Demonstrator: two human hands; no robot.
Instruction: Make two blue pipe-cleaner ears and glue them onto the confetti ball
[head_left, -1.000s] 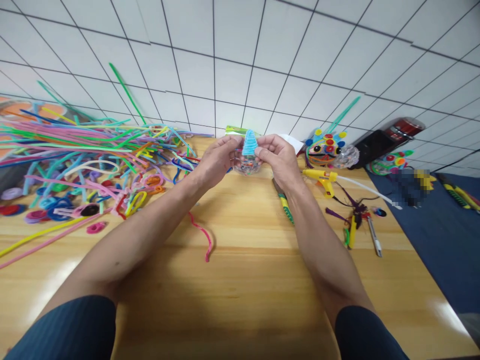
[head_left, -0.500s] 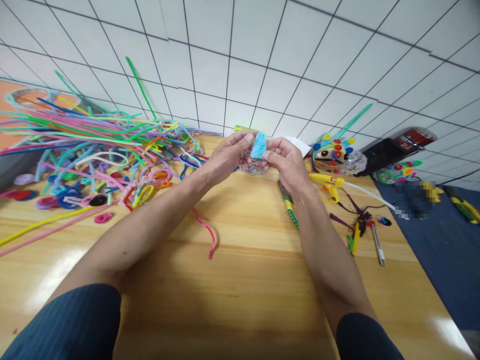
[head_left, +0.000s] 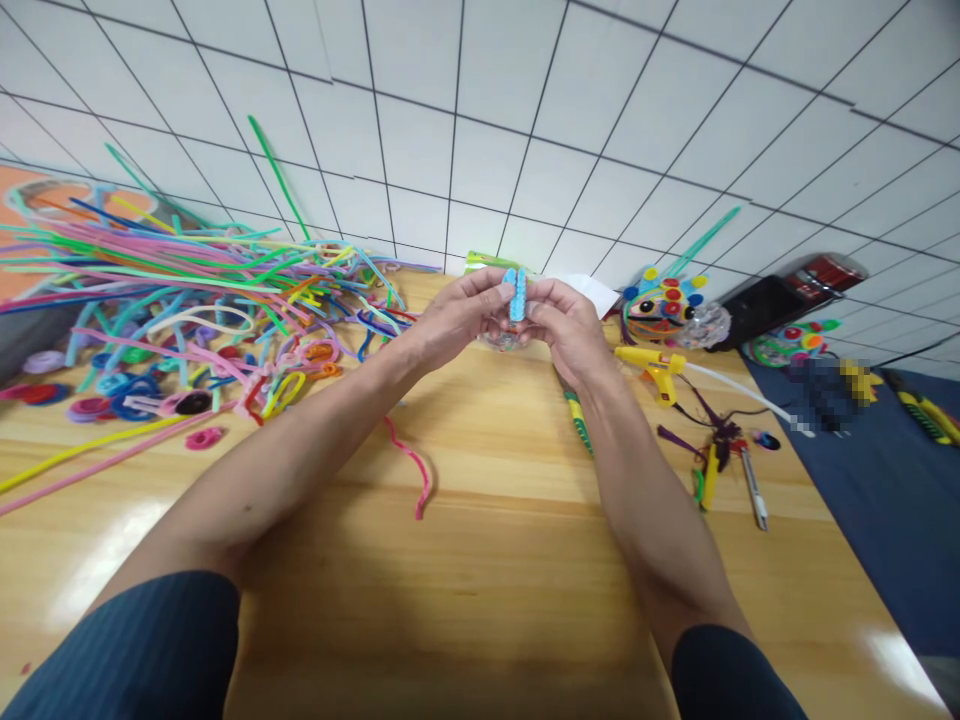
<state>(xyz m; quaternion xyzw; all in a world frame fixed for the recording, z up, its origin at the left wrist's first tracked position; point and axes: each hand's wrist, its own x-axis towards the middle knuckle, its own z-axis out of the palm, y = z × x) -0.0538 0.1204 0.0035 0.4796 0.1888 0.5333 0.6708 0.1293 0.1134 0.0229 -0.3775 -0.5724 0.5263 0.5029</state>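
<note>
A small light-blue fuzzy piece (head_left: 518, 296) is pinched between both hands above the far part of the wooden table (head_left: 465, 560). It stands upright and shows two narrow strips side by side. My left hand (head_left: 472, 312) grips it from the left with thumb and fingers, and my right hand (head_left: 562, 318) grips it from the right. Behind and just below the fingers lies a clear, shiny round object (head_left: 504, 341), partly hidden by the hands.
Colourful pipe cleaners (head_left: 187, 270) heap on the left. A pink strand (head_left: 420, 470) lies mid-table. On the right are pliers (head_left: 577, 415), a yellow glue gun (head_left: 654, 372), a decorated figure (head_left: 664, 305), a pen (head_left: 756, 490) and a dark bottle (head_left: 780, 300). White tiles rise behind.
The light-blue piece has turned between my fingers: its broad face showed before, and now two narrow strips show. Both hands stay in nearly the same place.
</note>
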